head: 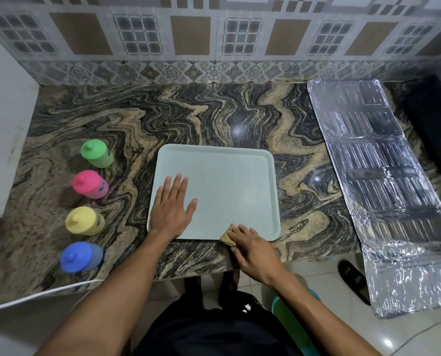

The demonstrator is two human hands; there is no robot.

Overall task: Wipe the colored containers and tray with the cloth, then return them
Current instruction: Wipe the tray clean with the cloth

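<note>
The person's left hand (pixel 174 204) lies flat, fingers spread, palm pressed on the near-left part of the tray (pixel 229 176). The right hand (pixel 250 250) grips one tan cloth (pixel 226 237) under bent fingers at the tray's near edge, right of centre, where the rim meets the bench (pixel 214 111).

The single pale blue-grey tray sits face up in the middle of the marbled stone bench. Its long axis appears to run left to right, parallel to the bench's front edge, and its short sides point toward the tiled wall (pixel 214 34).

Left of the tray and apart from it, four lidded containers stand upright in one row running from the wall side to the front edge: one green container (pixel 96 152), one pink container (pixel 89 185), one yellow container (pixel 84 220) and one blue container (pixel 80 256).

At right, a foil sheet (pixel 381 176) covers the bench end and hangs over its front. A black sandal (pixel 354 281) rests on the floor.
</note>
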